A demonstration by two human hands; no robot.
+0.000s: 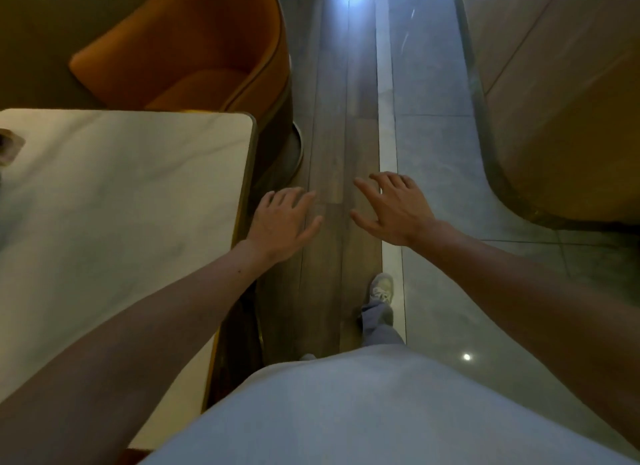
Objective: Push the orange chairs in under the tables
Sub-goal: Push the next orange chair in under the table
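Note:
An orange chair (pixel 194 49) with a curved back stands at the far end of a white marble table (pixel 114 215), its seat front tucked just beneath the table's far edge. My left hand (pixel 282 222) hovers open over the wooden floor strip, close to the table's right edge and short of the chair. My right hand (pixel 388 208) is open too, fingers spread, a little further right over the same strip. Neither hand touches the chair or holds anything.
A large curved tan structure (pixel 561 101) with a dark base fills the right side. A wooden floor strip (pixel 332 83) runs forward between the table and grey tiles (pixel 436 146). My foot (pixel 381 288) is on the strip. A small dark object (pixel 8 146) lies at the table's left edge.

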